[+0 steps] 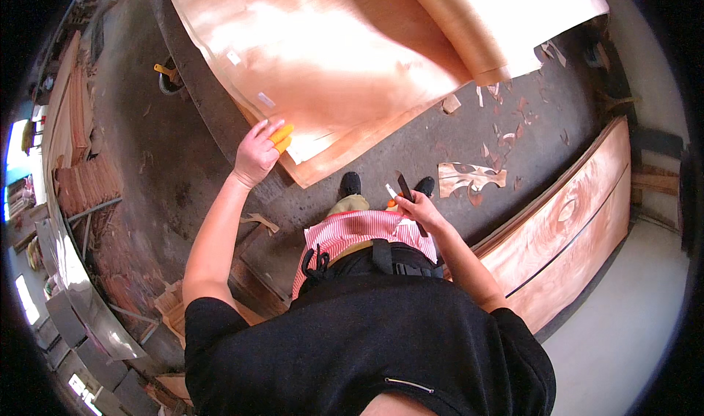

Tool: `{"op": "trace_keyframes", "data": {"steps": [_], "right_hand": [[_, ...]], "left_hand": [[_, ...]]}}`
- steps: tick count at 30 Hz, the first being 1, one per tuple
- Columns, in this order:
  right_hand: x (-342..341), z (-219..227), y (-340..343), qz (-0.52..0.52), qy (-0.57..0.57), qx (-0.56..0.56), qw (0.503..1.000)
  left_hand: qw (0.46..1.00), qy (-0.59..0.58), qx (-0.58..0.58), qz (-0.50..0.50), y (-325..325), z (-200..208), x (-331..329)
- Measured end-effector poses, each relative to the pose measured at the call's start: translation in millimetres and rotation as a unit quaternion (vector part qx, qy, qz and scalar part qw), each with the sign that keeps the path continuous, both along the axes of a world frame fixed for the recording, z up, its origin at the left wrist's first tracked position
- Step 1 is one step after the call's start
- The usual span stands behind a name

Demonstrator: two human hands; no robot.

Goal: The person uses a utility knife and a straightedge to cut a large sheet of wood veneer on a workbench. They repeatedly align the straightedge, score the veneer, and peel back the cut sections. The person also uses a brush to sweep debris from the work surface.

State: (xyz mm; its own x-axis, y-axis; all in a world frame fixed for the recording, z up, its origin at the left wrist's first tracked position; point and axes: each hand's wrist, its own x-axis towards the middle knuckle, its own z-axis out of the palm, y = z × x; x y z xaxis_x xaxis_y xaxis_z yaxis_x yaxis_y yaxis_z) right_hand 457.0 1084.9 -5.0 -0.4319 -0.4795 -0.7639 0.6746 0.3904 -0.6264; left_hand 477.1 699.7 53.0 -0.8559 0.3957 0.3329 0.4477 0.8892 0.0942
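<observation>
A large sheet of thin reddish-tan wood veneer lies in front of me, its far right part rolled over into a broad curl. At the near left corner of this sheet, my left hand rests with its fingers stretched out over the edge. Orange covers sit on some of its fingertips. Close to my waist, my right hand is closed around a dark, narrow flat bar. A small pale, blade-like piece sticks out beside those fingers, with orange next to it; its kind is unclear.
Veneer scraps and a patterned offcut litter the floor by my shoes. On the right leans a stack of veneer sheets. A dark container with a yellow-handled tool stands left. Wood piles line the far left.
</observation>
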Motion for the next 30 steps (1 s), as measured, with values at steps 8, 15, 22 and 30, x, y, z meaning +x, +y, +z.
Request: {"op": "trace_keyframes", "data": {"steps": [8,15,22,30], "right_hand": [[-6.8,-7.9,-10.5,0.033,0.041,0.023,0.998],[-15.1,-5.1,-38.0,0.045,0.036,-0.031,0.998],[-25.2,-11.6,-82.3,0.083,0.121,-0.049,0.988],[-15.4,-39.7,-172.4,0.033,0.106,-0.11,0.988]], "left_hand": [[0.995,-0.102,0.002,0.015,-16.1,-53.2,13.5],[0.978,-0.156,0.04,0.13,20.3,-42.8,8.8],[0.976,-0.12,0.027,0.18,32.1,-58.0,12.6],[0.972,-0.063,0.101,0.203,30.5,-72.1,27.7]]}}
